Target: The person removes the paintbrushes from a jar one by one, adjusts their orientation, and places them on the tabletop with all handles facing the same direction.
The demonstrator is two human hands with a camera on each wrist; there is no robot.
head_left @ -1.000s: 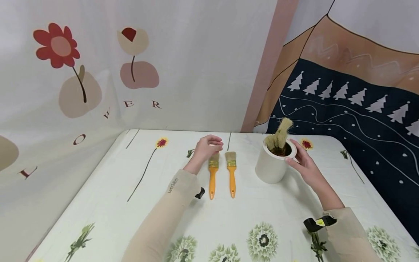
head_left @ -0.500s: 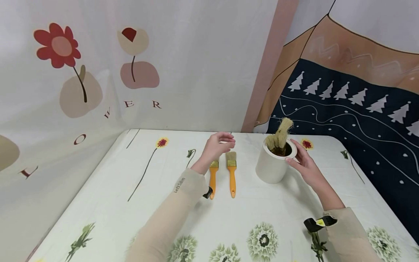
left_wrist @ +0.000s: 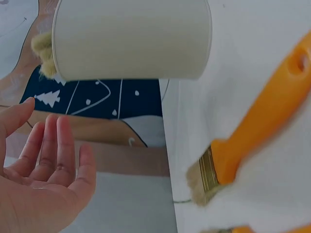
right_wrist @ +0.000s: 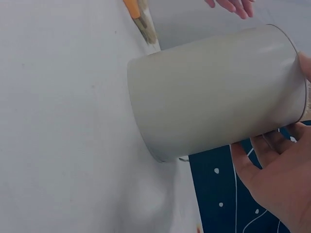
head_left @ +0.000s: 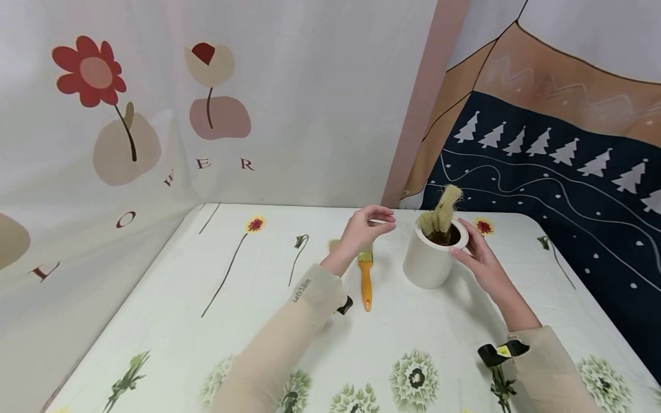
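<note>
A white cylindrical pot (head_left: 427, 267) stands upright on the table, with pale-bristled brushes (head_left: 445, 212) poking bristles-up out of its mouth. My right hand (head_left: 486, 265) grips the pot's right side near the rim, fingers and thumb spread around its wall. To the pot's left, my left hand (head_left: 364, 231) hovers with loosely bent fingers, palm facing the pot and nothing in it. Beneath that hand lies a paintbrush (head_left: 366, 282) with an orange handle. Another orange paintbrush (left_wrist: 242, 229) enters the left wrist view's bottom edge; my left forearm mostly covers it in the head view.
A white tablecloth (head_left: 248, 344) printed with flowers covers the table. Behind the far edge hangs a pale curtain (head_left: 310, 115) with flower prints, and a dark blue cloth (head_left: 542, 172) with tree prints hangs at the right.
My left hand has moved rightward from over the left paintbrush toward the pot, its forearm now covering most of that brush. The right hand and the pot have stayed in place.
</note>
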